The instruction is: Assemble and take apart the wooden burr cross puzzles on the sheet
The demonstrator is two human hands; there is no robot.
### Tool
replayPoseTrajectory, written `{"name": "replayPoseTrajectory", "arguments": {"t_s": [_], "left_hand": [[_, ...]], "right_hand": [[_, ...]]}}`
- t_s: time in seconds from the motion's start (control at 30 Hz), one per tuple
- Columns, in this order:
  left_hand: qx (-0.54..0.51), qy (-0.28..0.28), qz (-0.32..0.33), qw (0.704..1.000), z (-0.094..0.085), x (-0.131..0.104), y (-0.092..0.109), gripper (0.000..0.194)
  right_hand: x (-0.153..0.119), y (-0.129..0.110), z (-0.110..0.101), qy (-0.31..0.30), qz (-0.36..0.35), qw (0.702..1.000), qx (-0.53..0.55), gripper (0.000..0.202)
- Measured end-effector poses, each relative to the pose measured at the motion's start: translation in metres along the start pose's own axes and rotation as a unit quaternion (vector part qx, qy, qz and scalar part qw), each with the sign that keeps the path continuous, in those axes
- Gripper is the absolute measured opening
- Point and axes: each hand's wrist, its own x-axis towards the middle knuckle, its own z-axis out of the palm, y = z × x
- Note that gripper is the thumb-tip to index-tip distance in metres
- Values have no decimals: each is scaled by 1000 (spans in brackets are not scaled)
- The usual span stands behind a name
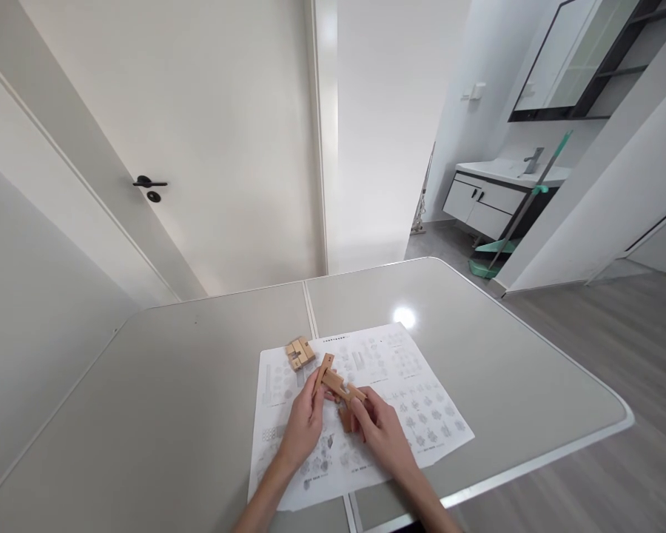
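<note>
My left hand (pixel 303 422) pinches a flat wooden puzzle piece (pixel 325 364) that stands tilted, with small dark marks near its top end. My right hand (pixel 385 429) grips a notched wooden puzzle piece (pixel 341 386), whose left end meets the piece in my left hand. Below them a darker wooden block (pixel 345 420) shows beside my right fingers; whether it is held or lies on the paper I cannot tell. Under both hands lies a white instruction sheet (pixel 433 414) printed with diagrams. A cluster of wooden puzzle pieces (pixel 300 353) sits at the sheet's upper left.
The grey table (pixel 172 414) has a pale rim and a seam across its middle. Behind it stands a white door (pixel 244 148) with a black handle (pixel 149 182). At the back right are a washbasin cabinet (pixel 485 200) and a green broom (pixel 552 159) with a dustpan.
</note>
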Motion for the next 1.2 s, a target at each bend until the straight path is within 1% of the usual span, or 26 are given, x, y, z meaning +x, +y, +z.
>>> {"name": "replayPoseTrajectory", "arguments": {"t_s": [0.07, 0.27, 0.37, 0.47, 0.6, 0.73, 0.93, 1.07, 1.2], "left_hand": [[5, 2, 8, 1000, 0, -1, 1, 54], [32, 5, 25, 999, -1, -5, 8, 51], [40, -6, 47, 998, -1, -6, 14, 50], [51, -13, 71, 996, -2, -7, 18, 49], [75, -4, 86, 993, -3, -8, 18, 49], [73, -5, 88, 993, -5, -7, 14, 48], [49, -26, 81, 995, -10, -7, 20, 50], [56, -18, 85, 995, -12, -7, 20, 49], [66, -21, 91, 993, -15, -7, 16, 48]], "right_hand": [[-1, 0, 0, -15, -4, 1000, -2, 47], [-5, -1, -3, -26, -18, 999, -15, 44], [-6, -1, -5, -40, -28, 999, -13, 43], [-7, -1, -5, -39, -29, 999, -11, 43], [-8, -3, -6, -45, -27, 999, -13, 44], [-10, -11, -9, -70, -23, 997, -7, 43], [-10, -23, -12, -81, -28, 996, -24, 37], [-12, -25, -9, -80, -24, 996, -32, 35], [-13, -26, -9, -92, -11, 996, -15, 35]]}}
